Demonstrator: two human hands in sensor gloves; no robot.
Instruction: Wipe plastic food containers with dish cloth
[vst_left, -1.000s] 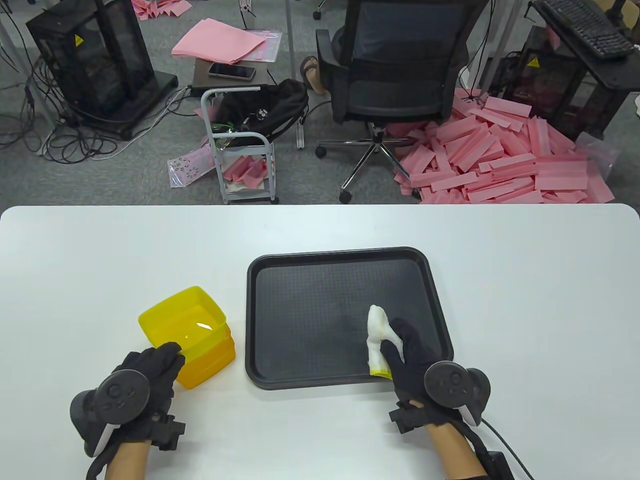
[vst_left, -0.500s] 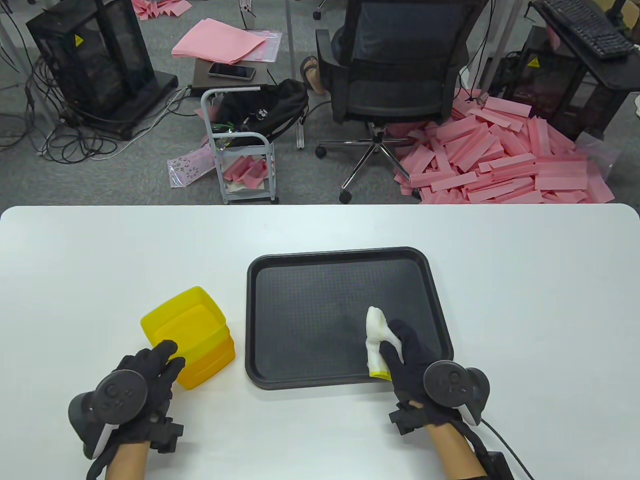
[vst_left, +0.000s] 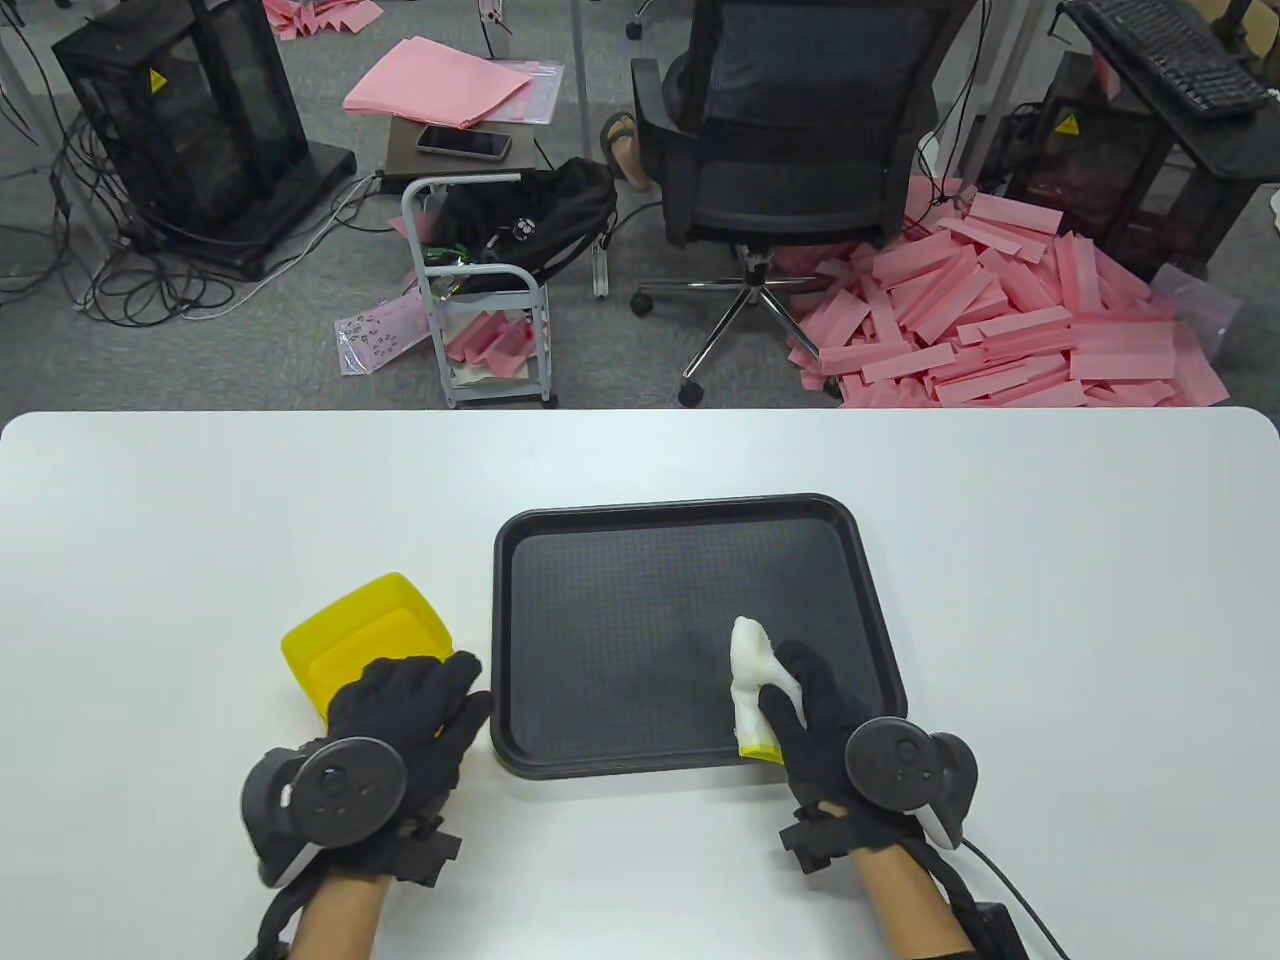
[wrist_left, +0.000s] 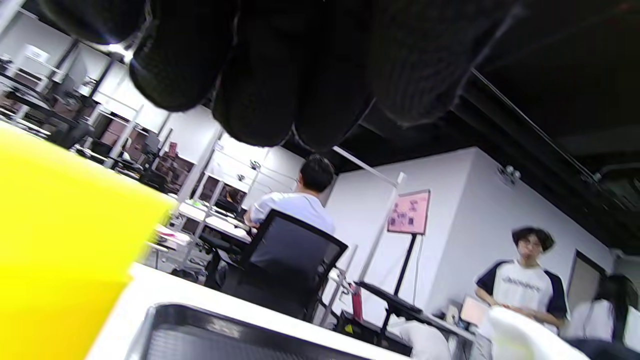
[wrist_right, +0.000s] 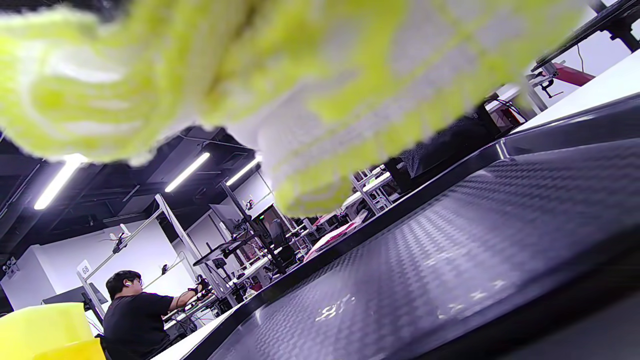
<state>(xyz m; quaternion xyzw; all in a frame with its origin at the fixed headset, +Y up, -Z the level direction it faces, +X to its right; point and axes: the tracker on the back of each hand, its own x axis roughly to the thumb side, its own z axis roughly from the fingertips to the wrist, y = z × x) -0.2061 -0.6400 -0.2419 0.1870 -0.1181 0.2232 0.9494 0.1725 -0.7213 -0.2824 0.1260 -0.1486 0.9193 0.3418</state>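
Left hand (vst_left: 395, 715) shifted right, now over yellow containers (vst_left: 355, 630) on desk (vst_left: 200, 500), fingers extended, grasp unconfirmed. Right hand (vst_left: 815, 705) unmoved, grips dish cloth (vst_left: 752, 675) over tray (vst_left: 600, 520); pickup likely next

Containers (vst_left: 360, 625) left of tray (vst_left: 690, 520) — cloth (vst_left: 750, 675) seemingly on it.

Both hands, left hand (vst_left: 400, 700) and right hand (vst_left: 825, 705): black knit gloves, round dark-grey tracker on each back, bare forearms. Black cable (vst_left: 1010, 890) off right wrist.
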